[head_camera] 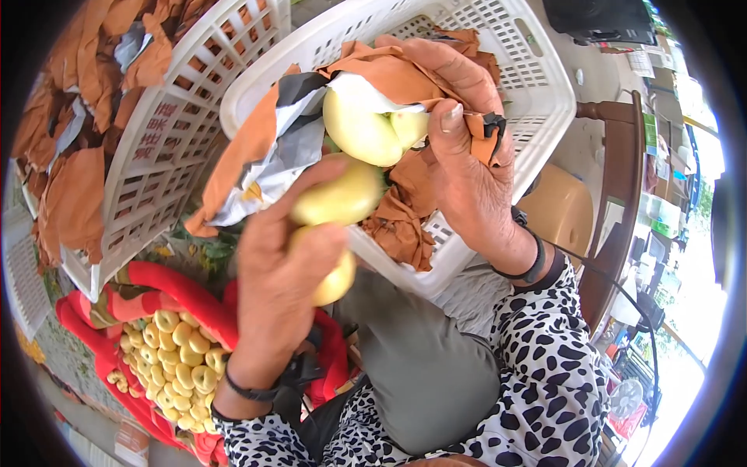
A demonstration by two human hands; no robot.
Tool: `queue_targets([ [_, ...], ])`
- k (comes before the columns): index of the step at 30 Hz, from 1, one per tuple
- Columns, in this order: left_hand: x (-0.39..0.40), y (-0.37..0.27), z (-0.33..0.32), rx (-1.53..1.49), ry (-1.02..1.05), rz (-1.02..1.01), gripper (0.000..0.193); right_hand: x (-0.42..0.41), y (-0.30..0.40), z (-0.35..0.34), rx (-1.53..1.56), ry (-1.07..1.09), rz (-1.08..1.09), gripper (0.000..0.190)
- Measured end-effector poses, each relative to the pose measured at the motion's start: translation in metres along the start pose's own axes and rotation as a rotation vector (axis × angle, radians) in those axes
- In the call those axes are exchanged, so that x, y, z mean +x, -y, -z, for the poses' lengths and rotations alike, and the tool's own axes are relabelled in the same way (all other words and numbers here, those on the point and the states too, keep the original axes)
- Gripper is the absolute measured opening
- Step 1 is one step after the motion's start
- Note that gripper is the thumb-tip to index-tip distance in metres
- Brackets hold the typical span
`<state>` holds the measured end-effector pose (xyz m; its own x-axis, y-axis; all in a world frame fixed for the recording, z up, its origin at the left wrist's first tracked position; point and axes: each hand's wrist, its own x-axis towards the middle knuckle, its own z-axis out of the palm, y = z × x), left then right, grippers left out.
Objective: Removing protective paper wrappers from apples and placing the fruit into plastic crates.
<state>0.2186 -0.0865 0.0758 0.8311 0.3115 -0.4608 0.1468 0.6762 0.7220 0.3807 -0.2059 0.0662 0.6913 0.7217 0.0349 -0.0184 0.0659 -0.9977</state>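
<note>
My right hand [475, 187] grips a torn brown paper fruit bag [388, 70] with a dark and silvery lining. A pale yellow apple [359, 128] shows in the bag's opening, and a second pale fruit surface [411, 125] shows beside it, near my right thumb. My left hand [262, 280], blurred, holds a yellow apple [341, 192] between fingers and thumb, just below the bagged one. Another yellow apple [338, 280] shows beneath my left thumb, against the palm. Both hands are over the near side of a white plastic crate [543, 87] holding crumpled brown paper [402, 225].
To the left stands another white slatted crate [137, 169], heaped with torn brown bags [76, 192] and bearing writing. Below it, yellow apples [175, 356] fill a container lined with red cloth [181, 298]. A brown wooden frame [618, 152] and a tan stool [557, 204] are at right.
</note>
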Motion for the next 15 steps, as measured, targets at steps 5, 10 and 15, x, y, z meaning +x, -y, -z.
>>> queue_targets([
  [5,0.02,0.01,-0.007,-0.056,-0.047,0.068,0.065,-0.002,-0.002,-0.005,-0.274,0.129,0.203,0.049],
  [10,0.023,0.021,0.011,-0.126,0.068,0.207,0.06,0.0,0.003,-0.011,-0.37,0.112,0.176,0.035],
  [15,0.03,0.043,0.032,-0.341,0.37,0.141,0.066,0.01,0.002,-0.007,-0.288,0.1,0.092,0.025],
])
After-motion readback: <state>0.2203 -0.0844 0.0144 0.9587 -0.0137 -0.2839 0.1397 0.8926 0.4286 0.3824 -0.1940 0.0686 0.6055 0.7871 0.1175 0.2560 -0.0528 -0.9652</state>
